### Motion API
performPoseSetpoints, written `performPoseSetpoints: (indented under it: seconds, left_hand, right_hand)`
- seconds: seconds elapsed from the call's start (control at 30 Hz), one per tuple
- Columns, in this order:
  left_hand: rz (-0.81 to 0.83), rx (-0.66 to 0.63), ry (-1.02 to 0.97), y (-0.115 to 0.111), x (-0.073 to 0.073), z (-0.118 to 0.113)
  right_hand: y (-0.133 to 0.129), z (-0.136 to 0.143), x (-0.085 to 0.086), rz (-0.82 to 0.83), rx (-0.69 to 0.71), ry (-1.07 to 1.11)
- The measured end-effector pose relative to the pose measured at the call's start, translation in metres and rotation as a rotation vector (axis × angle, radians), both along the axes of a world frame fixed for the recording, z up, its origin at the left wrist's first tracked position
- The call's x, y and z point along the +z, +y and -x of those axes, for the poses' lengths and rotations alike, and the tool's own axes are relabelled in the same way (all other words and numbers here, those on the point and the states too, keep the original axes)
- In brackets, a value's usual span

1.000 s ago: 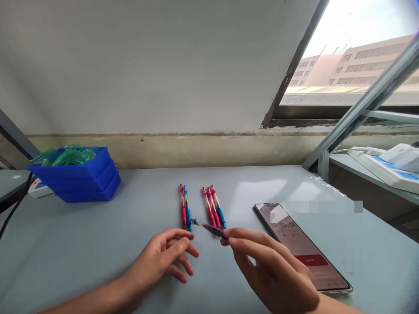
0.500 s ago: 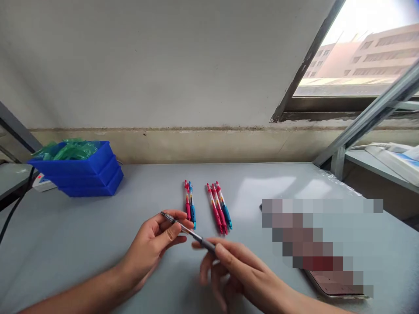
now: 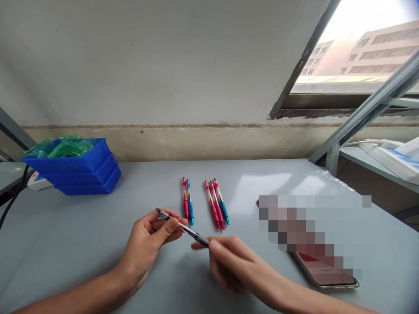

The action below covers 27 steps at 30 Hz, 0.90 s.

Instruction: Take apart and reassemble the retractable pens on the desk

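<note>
Lower centre of the frame, the left hand (image 3: 147, 244) pinches the black pen (image 3: 190, 232) near its upper-left end, thumb against fingers. The right hand (image 3: 237, 264) has thumb and forefinger closed on the grip at its lower-right end; its other fingers are too blurred to read. Held by fingertips alone, the slim barrel could twist or slip if the hands pull unevenly. The left fingertips overlap the pair (image 3: 186, 207) at centre, contact unclear; a careless swing might knock it or the nearby trio (image 3: 218, 209) askew.
</note>
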<state>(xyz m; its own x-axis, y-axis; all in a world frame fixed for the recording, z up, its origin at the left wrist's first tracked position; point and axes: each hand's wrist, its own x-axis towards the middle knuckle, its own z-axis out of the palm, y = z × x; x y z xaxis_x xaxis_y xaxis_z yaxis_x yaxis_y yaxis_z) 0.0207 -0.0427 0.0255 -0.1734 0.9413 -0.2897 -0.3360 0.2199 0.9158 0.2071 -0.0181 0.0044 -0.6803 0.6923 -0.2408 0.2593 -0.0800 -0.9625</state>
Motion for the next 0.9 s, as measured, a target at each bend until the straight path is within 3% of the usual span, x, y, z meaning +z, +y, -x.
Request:
performPoseSetpoints:
  seconds: [0.07, 0.13, 0.43, 0.9]
  left_hand:
    - [0.001, 0.016, 0.009, 0.0, 0.001, 0.0]
    - [0.007, 0.023, 0.013, 0.001, 0.001, 0.0]
    - [0.006, 0.021, 0.029, 0.001, 0.001, 0.0]
    - [0.002, 0.013, 0.072, 0.0, 0.002, 0.0]
  right_hand:
    - [0.002, -0.001, 0.0, 0.272, 0.004, 0.058]
    - [0.004, 0.0, -0.001, 0.38, -0.025, 0.093]
    - [0.008, -0.001, -0.005, 0.556, -0.015, 0.255]
    - [0.011, -0.003, -0.002, 0.596, -0.006, 0.254]
